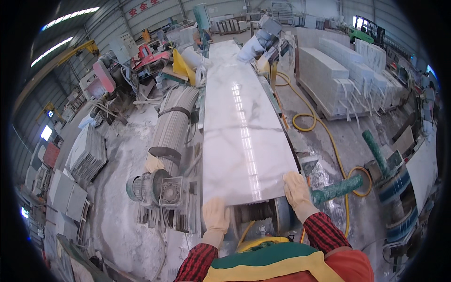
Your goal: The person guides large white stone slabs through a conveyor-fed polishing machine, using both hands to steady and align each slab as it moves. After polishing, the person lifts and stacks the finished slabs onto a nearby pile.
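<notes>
A long, pale polished slab (225, 150) lies at the middle of the scene, running from the person toward the far machinery, with its near edge above a dark roller (253, 212). The left hand (216, 217) is at its near left corner and the right hand (296, 189) at its near right corner, both in cream gloves, fingers bent against the edge; whether they pinch the stone or merely press on it, I cannot tell. If the near end dropped, fingers could be crushed between stone and roller; uneven force from the two hands might skew the slab sideways, and bending could crack it, perhaps along the grey vein crossing it. The green bar (338, 189) just beside the right wrist might knock it during a sideways move. Counted: one slab, two gloved hands, two green bars on the right, one motor (136, 189) near left, one strip bundle (173, 124) with two dark straps, one yellow sheet (182, 66) farther off, and one green forklift (361, 35) far right. The white blocks (324, 82) on the right overlap too much to count.
</notes>
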Available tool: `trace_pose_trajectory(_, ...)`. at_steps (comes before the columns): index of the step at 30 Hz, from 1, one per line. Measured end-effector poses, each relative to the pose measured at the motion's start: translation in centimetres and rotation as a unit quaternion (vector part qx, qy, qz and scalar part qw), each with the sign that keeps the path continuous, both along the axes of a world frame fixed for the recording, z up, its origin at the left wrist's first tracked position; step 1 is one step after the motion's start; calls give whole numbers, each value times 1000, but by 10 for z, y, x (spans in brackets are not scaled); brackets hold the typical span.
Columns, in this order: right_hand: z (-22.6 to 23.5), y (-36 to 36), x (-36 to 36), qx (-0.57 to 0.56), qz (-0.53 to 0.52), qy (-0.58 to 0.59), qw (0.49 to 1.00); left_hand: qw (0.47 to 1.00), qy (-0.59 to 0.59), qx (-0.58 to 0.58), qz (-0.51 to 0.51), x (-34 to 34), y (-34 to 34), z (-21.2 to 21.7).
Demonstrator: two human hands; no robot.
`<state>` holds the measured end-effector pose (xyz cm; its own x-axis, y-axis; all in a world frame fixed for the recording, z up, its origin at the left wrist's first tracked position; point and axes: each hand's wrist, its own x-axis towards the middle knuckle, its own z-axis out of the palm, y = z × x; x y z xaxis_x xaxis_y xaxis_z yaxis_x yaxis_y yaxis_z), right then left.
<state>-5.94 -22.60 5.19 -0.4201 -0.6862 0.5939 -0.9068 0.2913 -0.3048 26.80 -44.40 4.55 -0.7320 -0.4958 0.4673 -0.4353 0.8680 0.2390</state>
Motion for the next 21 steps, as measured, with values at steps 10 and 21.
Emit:
trace_pose_trajectory(10, 16, 28, 27, -16, 20, -17, 1000, 999, -35, -40, -5, 5, -3, -11)
trace_pose_trajectory(21, 8, 46, 38, -38, 1, 10, 999, 997, -40, -39, -47, 4, 0, 13)
